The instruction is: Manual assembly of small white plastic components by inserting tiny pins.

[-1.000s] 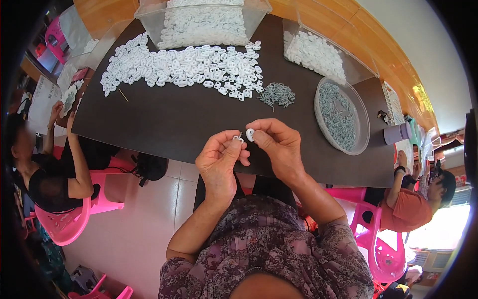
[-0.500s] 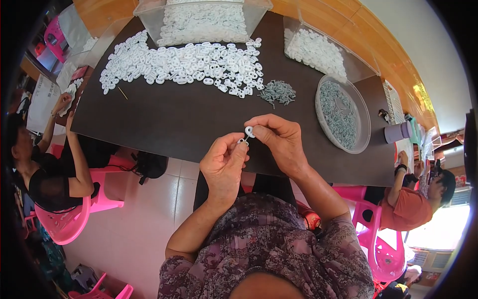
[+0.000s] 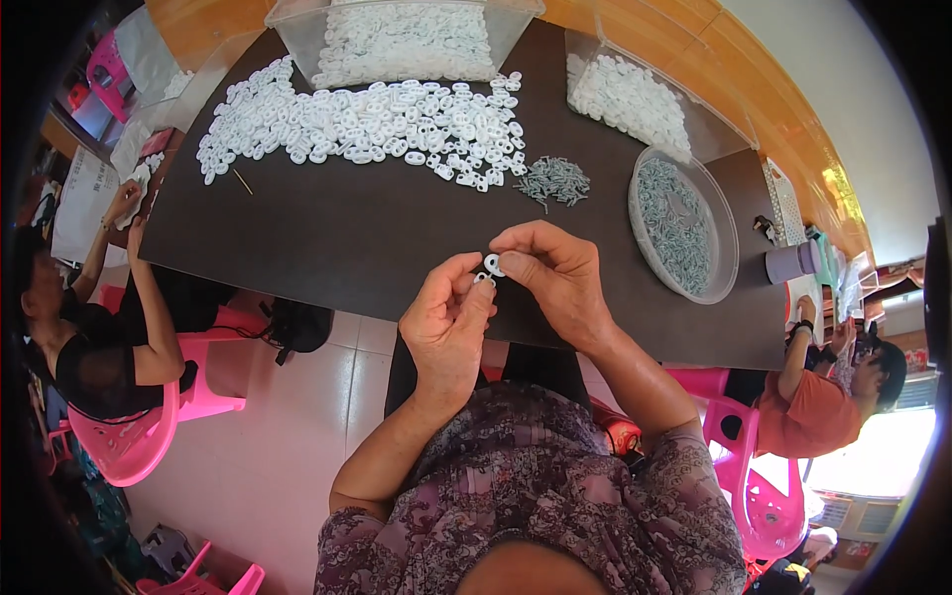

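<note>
Over the table's near edge, my left hand pinches a small white plastic piece with holes between thumb and fingers. Close against it, the thumb and forefinger of my right hand grip another white oval piece with holes. The two pieces nearly touch; my fingers hide parts of both. Whether a pin sits between them I cannot make out now. Beyond my hands lies a broad heap of similar white pieces, with a small pile of grey pins at its right end.
At the back of the dark table stand a clear bin and another clear bin, both holding white pieces. A round clear tub of grey pins is at right. A thin yellow stick lies left. Co-workers sit on both sides.
The two white pieces have come closer together. A thin grey pin showed between them before; now the gap is almost gone. My right fingers have shifted slightly downward.
</note>
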{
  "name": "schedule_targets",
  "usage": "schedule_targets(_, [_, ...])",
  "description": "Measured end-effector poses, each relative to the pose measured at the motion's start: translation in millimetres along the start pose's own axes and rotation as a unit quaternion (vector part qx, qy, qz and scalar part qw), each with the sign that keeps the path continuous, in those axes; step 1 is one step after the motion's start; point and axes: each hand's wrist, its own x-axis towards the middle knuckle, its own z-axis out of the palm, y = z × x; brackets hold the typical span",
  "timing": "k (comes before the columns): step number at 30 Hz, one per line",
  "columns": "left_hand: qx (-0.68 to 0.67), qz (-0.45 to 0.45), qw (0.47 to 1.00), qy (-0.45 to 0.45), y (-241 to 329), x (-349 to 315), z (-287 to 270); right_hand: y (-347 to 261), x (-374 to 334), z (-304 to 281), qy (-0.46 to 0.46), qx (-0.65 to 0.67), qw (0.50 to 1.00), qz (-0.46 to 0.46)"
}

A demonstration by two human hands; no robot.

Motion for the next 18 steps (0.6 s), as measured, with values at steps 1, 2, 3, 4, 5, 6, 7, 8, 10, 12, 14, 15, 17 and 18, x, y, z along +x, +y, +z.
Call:
schedule_targets(1, [-0.001,-0.006,1.000,-0.003,-0.2,-0.2,-0.3,0.5,0.0,-0.2,0.000,0.000,1.000,0.000])
schedule_targets(2, [-0.001,-0.012,1.000,-0.005,0.1,-0.2,-0.6,0.7,0.1,-0.4,-0.003,-0.001,1.000,-0.003])
schedule_targets(3, [-0.001,-0.012,1.000,-0.005,0.1,-0.1,-0.4,1.1,0.3,-0.3,-0.005,-0.001,1.000,-0.006])
schedule_targets(4, [0.000,-0.015,1.000,0.001,0.0,0.3,0.0,2.1,0.2,0.4,-0.006,-0.001,1.000,-0.007])
schedule_targets(5, [-0.001,-0.019,1.000,0.007,-0.3,0.4,0.5,3.7,-0.6,1.3,-0.010,-0.008,1.000,-0.017])
schedule_targets(6, [-0.001,-0.019,1.000,0.007,-1.2,0.7,0.3,5.1,-1.1,1.7,-0.014,-0.015,0.999,-0.028])
schedule_targets(7, [0.002,-0.017,1.000,0.008,-2.6,1.0,0.0,6.0,-1.1,1.2,-0.014,-0.015,0.999,-0.028])
schedule_targets(8, [0.006,-0.014,1.000,0.009,-3.4,1.1,-0.5,7.1,-1.0,0.6,-0.017,-0.024,0.999,-0.031])
schedule_targets(10, [0.004,-0.016,1.000,0.009,-3.2,0.9,-1.1,6.7,-1.4,0.6,-0.020,-0.032,0.999,-0.035])
schedule_targets(12, [0.002,-0.017,1.000,0.007,-1.8,2.1,-0.9,4.3,-1.7,0.6,-0.017,-0.081,0.994,-0.070])
schedule_targets(14, [-0.001,-0.036,0.999,0.004,2.1,2.0,-0.9,6.1,-3.7,0.9,-0.014,-0.068,0.995,-0.076])
schedule_targets(15, [-0.001,-0.035,0.999,0.003,2.8,2.3,-0.7,7.1,-4.2,0.9,-0.013,-0.054,0.995,-0.081])
schedule_targets(17, [-0.022,-0.043,0.999,-0.007,3.8,2.3,-0.5,7.8,-4.9,-0.1,-0.013,-0.053,0.996,-0.077])
schedule_targets(18, [-0.022,-0.042,0.999,-0.007,4.3,2.1,-0.6,7.8,-5.5,-0.4,-0.014,-0.051,0.996,-0.072])
